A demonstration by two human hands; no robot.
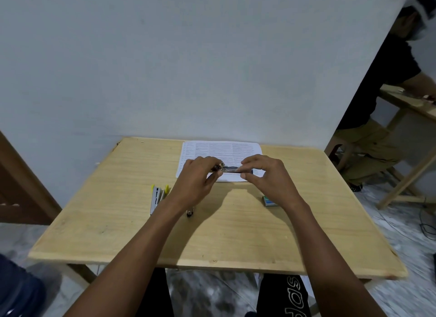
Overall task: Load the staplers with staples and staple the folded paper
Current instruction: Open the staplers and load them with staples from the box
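- Over the paper (219,149) at the tabletop's (118,222) far edge, a stapler (232,169) is held level
- Grip of left hand (198,177) pinches one end, right hand (266,175) the other
- Box (270,201) near the right wrist, contents hidden

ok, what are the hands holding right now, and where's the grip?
One stapler, held by both hands over the printed paper. The left hand pinches its left end and the right hand pinches its right end; the middle shows bare.
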